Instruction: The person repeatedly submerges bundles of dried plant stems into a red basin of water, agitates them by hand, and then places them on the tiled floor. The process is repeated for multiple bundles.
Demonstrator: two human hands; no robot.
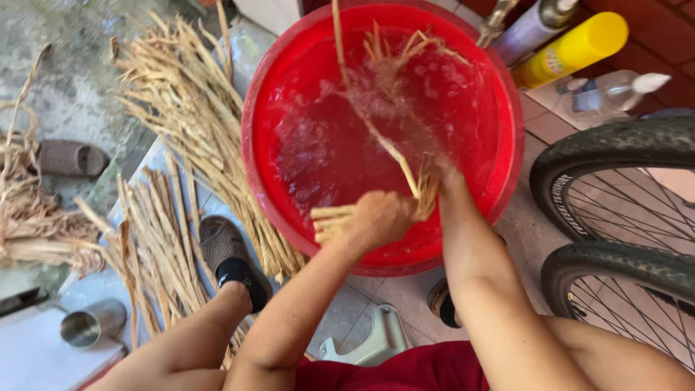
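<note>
Daylight falls on a pale tiled floor [539,127] that meets rough grey concrete [69,80] on the left. A red brick wall [662,58] rises at the upper right. Two bicycle tyres [615,156] stand at the right edge.

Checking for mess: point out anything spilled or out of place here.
Nothing spilled. The water stays inside the red tub. Both hands grip wet strips over it. Dry strips lie piled loosely left of the tub.
</note>
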